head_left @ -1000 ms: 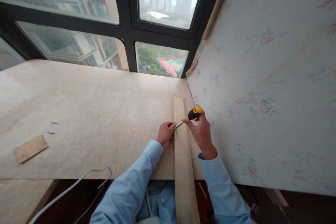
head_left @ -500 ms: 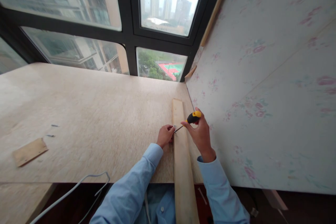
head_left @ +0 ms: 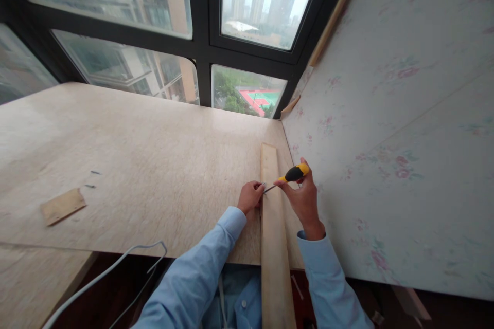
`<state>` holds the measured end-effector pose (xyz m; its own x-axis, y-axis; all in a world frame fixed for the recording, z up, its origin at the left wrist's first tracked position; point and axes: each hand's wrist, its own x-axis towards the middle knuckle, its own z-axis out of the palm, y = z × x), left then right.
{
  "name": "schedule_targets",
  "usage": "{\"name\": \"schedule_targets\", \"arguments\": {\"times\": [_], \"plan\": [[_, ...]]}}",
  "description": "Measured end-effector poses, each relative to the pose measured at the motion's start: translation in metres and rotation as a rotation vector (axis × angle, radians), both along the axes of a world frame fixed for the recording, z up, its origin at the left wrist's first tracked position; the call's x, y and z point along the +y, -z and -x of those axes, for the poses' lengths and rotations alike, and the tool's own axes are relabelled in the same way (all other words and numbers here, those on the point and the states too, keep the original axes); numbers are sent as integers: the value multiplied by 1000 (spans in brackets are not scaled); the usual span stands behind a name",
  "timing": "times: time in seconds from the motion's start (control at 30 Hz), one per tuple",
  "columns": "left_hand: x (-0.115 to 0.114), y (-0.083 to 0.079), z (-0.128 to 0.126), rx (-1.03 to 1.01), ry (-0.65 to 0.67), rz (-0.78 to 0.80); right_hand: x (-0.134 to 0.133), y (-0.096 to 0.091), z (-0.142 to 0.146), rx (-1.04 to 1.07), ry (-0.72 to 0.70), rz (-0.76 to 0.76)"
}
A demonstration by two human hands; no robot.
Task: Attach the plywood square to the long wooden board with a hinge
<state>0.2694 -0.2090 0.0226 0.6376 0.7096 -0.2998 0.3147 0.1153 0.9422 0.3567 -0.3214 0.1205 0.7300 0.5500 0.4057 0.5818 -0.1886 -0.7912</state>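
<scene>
A long pale wooden strip (head_left: pixel 275 247) lies along the right side of the plywood tabletop (head_left: pixel 146 175) and sticks out over its near edge. My right hand (head_left: pixel 304 198) grips a yellow-and-black screwdriver (head_left: pixel 291 175), its shaft slanting down to the strip's left edge. My left hand (head_left: pixel 250 196) is closed in a pinch on a small screw (head_left: pixel 264 184) at the screwdriver's tip, resting against the strip. Both sleeves are light blue.
A flowered wall panel (head_left: pixel 393 128) rises right beside the strip. A small wooden offcut (head_left: pixel 63 206) and two small dark screws (head_left: pixel 92 179) lie at the left of the tabletop. A white cable (head_left: pixel 116 272) hangs below the near edge. Dark-framed windows (head_left: pixel 200 46) stand behind.
The view has shifted slightly, moving everything a little rightward in the picture. Both hands stay at the same spot on the strip; the screwdriver handle has dipped a little.
</scene>
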Motion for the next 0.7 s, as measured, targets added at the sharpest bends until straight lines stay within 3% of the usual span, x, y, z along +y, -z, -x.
{"name": "schedule_targets", "arguments": {"times": [0.2,0.27,0.37,0.43,0.63,0.7], "plan": [[1,4,-1,4,9,-15,-4,9,4,296,-395,-120],[1,3,-1,8,9,-27,-6,7,2,292,-344,-81],[1,2,-1,6,12,-38,-4,2,0,109,-61,2],[0,2,0,-3,14,-32,-2,3,1,14,23,7],[1,4,-1,-1,17,-39,-7,13,8,293,-347,-92],[1,4,-1,-2,22,-55,-8,11,8,296,-306,-54]]}}
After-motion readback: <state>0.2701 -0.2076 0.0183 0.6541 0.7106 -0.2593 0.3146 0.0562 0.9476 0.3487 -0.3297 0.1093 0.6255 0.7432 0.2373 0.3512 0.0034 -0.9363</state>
